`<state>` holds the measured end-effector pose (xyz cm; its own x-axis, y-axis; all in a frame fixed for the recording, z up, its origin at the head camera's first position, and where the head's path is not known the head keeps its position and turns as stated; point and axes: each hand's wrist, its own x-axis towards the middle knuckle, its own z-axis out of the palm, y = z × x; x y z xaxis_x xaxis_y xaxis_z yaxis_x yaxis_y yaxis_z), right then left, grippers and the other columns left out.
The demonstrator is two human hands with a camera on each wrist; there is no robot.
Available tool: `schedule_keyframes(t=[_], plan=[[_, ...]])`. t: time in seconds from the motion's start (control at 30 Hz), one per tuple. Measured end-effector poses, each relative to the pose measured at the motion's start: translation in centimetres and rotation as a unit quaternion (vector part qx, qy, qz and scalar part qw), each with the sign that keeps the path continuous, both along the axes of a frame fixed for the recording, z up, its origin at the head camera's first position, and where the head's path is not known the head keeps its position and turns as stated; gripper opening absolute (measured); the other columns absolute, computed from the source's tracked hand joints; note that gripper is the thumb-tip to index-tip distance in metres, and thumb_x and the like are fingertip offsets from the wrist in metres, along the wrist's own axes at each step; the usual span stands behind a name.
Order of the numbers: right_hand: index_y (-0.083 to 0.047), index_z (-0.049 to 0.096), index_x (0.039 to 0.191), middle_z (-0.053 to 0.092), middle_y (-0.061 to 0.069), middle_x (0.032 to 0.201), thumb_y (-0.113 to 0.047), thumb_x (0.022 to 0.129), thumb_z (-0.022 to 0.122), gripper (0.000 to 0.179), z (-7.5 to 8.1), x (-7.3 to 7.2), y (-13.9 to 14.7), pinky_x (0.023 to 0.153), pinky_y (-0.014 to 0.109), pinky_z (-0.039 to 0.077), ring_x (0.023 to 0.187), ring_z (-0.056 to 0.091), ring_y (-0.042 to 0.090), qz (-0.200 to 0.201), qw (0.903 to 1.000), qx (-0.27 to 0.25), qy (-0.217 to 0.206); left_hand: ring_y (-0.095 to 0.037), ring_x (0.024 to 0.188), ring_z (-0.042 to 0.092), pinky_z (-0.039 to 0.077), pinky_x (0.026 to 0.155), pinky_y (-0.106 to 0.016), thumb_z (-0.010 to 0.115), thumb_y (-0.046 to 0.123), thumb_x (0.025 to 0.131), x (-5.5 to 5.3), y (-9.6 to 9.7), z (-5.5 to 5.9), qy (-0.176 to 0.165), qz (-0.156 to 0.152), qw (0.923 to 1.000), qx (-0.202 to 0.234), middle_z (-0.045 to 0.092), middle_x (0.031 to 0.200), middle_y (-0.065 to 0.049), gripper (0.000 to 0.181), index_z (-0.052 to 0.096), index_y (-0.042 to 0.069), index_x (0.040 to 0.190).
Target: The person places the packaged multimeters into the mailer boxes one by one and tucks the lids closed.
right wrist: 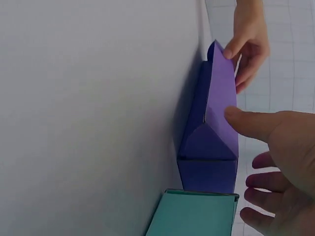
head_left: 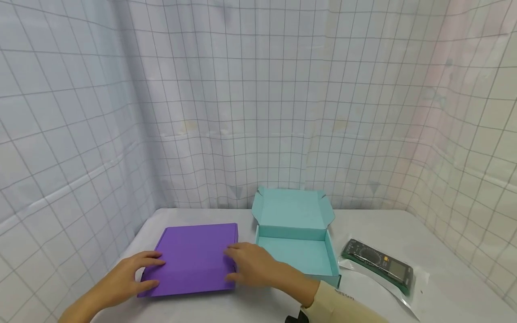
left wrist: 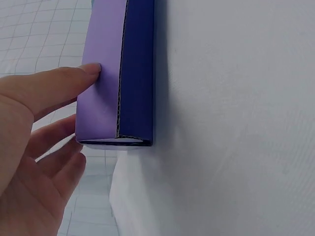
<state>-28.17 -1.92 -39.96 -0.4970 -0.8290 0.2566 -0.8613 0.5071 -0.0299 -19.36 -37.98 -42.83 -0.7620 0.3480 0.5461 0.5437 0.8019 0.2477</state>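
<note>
One purple box (head_left: 194, 264), at the left of the white-covered table (head_left: 367, 224), lid lowered, contents hidden. One teal box (head_left: 299, 255), just right of it, lid raised, inner floor showing. One dark multimeter (head_left: 377, 264), green-edged, in a plastic bag (head_left: 420, 287), at the right. Surroundings: pale grid-patterned sheets (head_left: 242, 112) behind and at both sides. My left hand (head_left: 129, 276): fingers apart, thumb resting on the purple box near its left front corner. My right hand (head_left: 254, 265): fingers loosely spread at its right edge; whether they touch, I cannot tell.
</note>
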Motion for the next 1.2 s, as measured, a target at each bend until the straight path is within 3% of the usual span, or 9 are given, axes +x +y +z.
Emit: schedule_keyframes(t=[0.13,0.2,0.33,0.47,0.67,0.93,1.07,1.2], plan=[[-0.008,0.054,0.150,0.049,0.006,0.155,-0.054,0.086,0.081,0.083,-0.1,-0.9,-0.4,0.112,0.030,0.041,0.141,0.047,0.018,0.003,0.9976,0.061,-0.035,-0.003,0.121,0.057,0.052,0.087,-0.017,0.090,0.022,0.081,0.1,-0.4,0.3,-0.046,-0.010,0.9987,0.018,0.064,0.133,-0.016,0.044,0.076,0.009,0.121],[-0.009,0.052,0.152,0.046,0.007,0.158,-0.054,0.087,0.081,0.085,-0.2,-1.1,-0.4,0.112,0.031,0.040,0.142,0.044,0.018,0.006,0.9961,0.071,-0.052,-0.001,0.116,0.059,0.057,0.081,-0.023,0.089,0.021,0.083,0.2,-0.7,0.4,-0.061,-0.017,0.9977,0.021,0.062,0.136,-0.015,0.045,0.075,0.008,0.123],[-0.009,0.052,0.152,0.046,0.007,0.158,-0.052,0.086,0.082,0.084,-0.2,-1.4,-0.5,0.112,0.031,0.041,0.141,0.047,0.020,0.011,0.9957,0.068,-0.062,-0.002,0.107,0.064,0.051,0.084,-0.014,0.089,0.019,0.082,0.1,-0.9,0.3,-0.056,-0.023,0.9979,0.025,0.061,0.140,-0.004,0.045,0.075,0.008,0.124],[-0.008,0.057,0.148,0.054,0.006,0.151,-0.050,0.083,0.086,0.083,-0.2,-1.7,-0.8,0.108,0.028,0.044,0.133,0.054,0.018,0.019,0.9968,0.063,-0.046,-0.003,0.107,0.064,0.043,0.088,-0.006,0.089,0.016,0.081,0.1,-1.0,0.0,-0.048,-0.031,0.9975,0.041,0.057,0.143,0.008,0.046,0.075,0.010,0.125],[-0.011,0.059,0.147,0.055,0.005,0.150,-0.051,0.080,0.088,0.084,-0.3,-1.8,-1.1,0.108,0.032,0.045,0.133,0.054,0.018,0.011,0.9961,0.081,-0.032,-0.002,0.109,0.063,0.038,0.091,-0.004,0.088,0.014,0.081,0.4,-1.2,-0.5,-0.058,-0.034,0.9964,0.052,0.054,0.145,0.010,0.050,0.073,0.012,0.129],[-0.016,0.063,0.145,0.054,0.005,0.150,-0.050,0.079,0.090,0.079,-0.5,-1.8,-1.1,0.109,0.033,0.044,0.136,0.052,0.017,0.002,0.9966,0.074,-0.036,-0.001,0.103,0.062,0.057,0.076,-0.021,0.088,0.005,0.078,0.0,-1.3,-1.2,-0.063,-0.062,0.9935,0.072,0.048,0.146,0.017,0.055,0.069,0.005,0.130],[-0.016,0.064,0.143,0.056,0.005,0.148,-0.047,0.079,0.090,0.076,-0.6,-1.9,-1.0,0.109,0.031,0.044,0.135,0.052,0.015,0.002,0.9975,0.064,-0.031,-0.002,0.098,0.062,0.059,0.072,-0.025,0.088,0.002,0.076,-0.3,-1.1,-1.3,-0.060,-0.060,0.9935,0.075,0.050,0.143,0.010,0.056,0.068,0.003,0.129],[-0.017,0.065,0.142,0.057,0.003,0.147,-0.045,0.079,0.091,0.074,-0.7,-2.0,-1.0,0.108,0.031,0.044,0.134,0.053,0.015,-0.004,0.9979,0.055,-0.033,-0.001,0.100,0.062,0.058,0.073,-0.024,0.091,0.004,0.073,-0.6,-0.9,-1.3,-0.034,-0.041,0.9971,0.055,0.056,0.136,-0.004,0.057,0.069,0.005,0.126]])
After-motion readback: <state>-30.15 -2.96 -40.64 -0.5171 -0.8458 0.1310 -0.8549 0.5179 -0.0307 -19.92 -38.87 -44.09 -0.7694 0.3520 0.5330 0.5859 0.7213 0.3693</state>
